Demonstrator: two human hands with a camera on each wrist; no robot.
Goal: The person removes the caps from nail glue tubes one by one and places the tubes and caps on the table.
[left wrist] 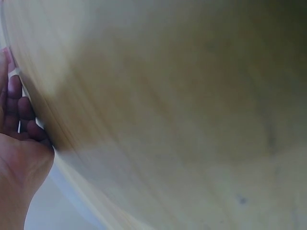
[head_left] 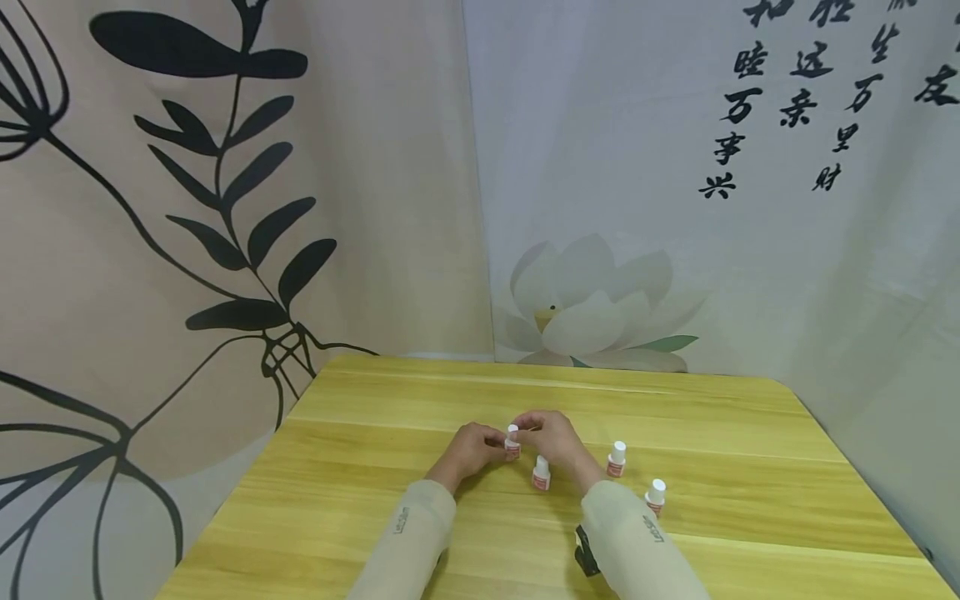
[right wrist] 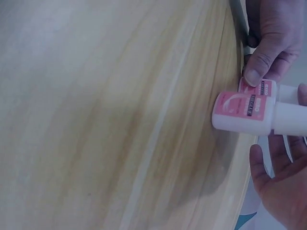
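A small white bottle with a pink label (head_left: 512, 451) stands upright between my hands on the wooden table. My left hand (head_left: 472, 447) grips its lower body, the thumb pressed on the label in the right wrist view. My right hand (head_left: 555, 440) pinches its white cap (head_left: 513, 429) from the other side, its lower fingers loosely bent. Just in front stands a second such bottle (head_left: 541, 475), which overlaps the held one (right wrist: 256, 87) in the right wrist view. At the left wrist view's edge, my left hand (left wrist: 21, 153) shows only partly, with a sliver of pink label beside it.
Two more matching bottles stand right of my right forearm: one farther back (head_left: 617, 459), one nearer (head_left: 656, 493) and partly covered by the sleeve. A dark device (head_left: 587, 552) sits under my right wrist. Printed curtains hang behind the table (head_left: 360, 400).
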